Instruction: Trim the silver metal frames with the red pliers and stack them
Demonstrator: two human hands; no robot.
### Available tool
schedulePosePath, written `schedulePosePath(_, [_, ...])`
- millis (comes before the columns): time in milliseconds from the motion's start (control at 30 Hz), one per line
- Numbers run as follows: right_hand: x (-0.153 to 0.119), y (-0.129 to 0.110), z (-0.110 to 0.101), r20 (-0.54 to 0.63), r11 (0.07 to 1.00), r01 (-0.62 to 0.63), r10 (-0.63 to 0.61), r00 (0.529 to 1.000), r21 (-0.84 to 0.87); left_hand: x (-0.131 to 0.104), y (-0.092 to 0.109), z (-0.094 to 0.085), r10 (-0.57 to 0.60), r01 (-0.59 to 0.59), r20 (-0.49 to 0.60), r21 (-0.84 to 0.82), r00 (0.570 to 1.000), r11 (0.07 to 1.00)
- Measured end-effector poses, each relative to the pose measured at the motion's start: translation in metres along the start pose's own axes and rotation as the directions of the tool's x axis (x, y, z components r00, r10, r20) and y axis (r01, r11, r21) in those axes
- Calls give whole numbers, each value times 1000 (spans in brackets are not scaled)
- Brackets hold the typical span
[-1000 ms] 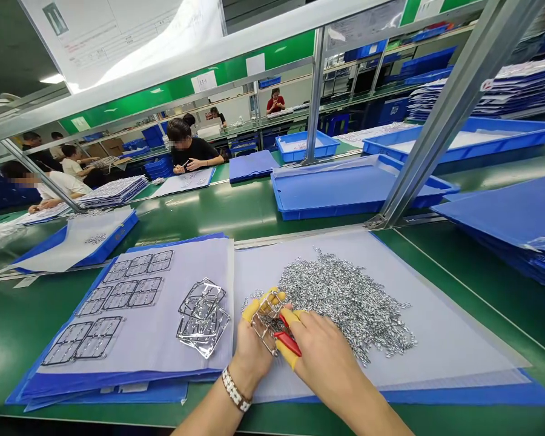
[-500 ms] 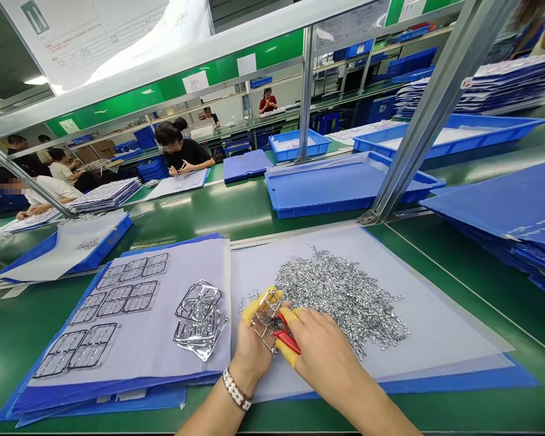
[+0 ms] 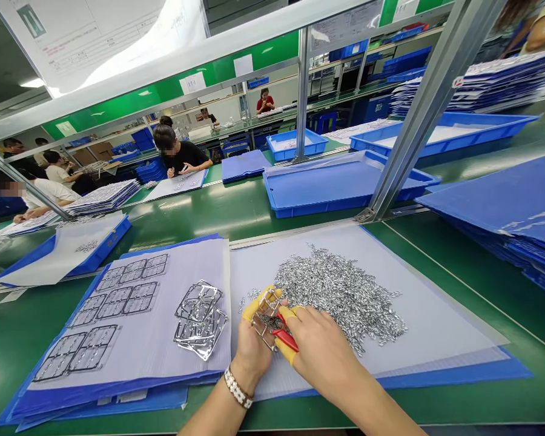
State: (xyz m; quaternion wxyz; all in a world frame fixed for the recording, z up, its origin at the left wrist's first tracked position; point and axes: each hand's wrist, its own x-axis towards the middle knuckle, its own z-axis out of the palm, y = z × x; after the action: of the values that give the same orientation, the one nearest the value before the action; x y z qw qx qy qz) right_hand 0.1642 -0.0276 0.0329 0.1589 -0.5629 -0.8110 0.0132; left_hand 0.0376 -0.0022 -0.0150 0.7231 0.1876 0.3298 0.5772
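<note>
My left hand (image 3: 253, 342), with yellow covers on its fingers, is closed on a shiny metal frame (image 3: 269, 297) held up over the white sheet. Closed around a red-handled tool (image 3: 286, 340) is my right hand (image 3: 315, 345), also with yellow finger covers. The tool's tip meets the frame and is partly hidden by the fingers. Behind both hands spreads a large heap of small silvery pieces (image 3: 336, 290). To the left, several loose frames overlap in a pile (image 3: 200, 321). Flat frames (image 3: 127, 298) lie in rows farther left on a sheet.
A stack of blue sheets (image 3: 504, 200) stands at the right. Across the green table are a blue tray (image 3: 318, 184) and a metal post (image 3: 418, 127). A paper-lined tray (image 3: 109, 242) sits at the back left. A person in black (image 3: 181, 157) sits opposite.
The whole view has shifted slightly. Both hands keep nearly the same pose around the metal frame and the red-handled tool.
</note>
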Motion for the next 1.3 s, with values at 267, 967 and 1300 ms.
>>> schedulePosePath(267, [1, -4, 0, 51, 990, 22, -15, 999, -139, -1, -2, -3, -13, 13, 3, 46, 1000, 999])
schedulePosePath(967, [15, 11, -9, 166, 989, -95, 113, 980, -113, -3, 1, -3, -71, 71, -9, -30, 997, 997])
schedulePosePath(1300, [7, 21, -6, 114, 992, -85, 96, 989, -96, -5, 9, -1, -108, 108, -2, -63, 994, 992])
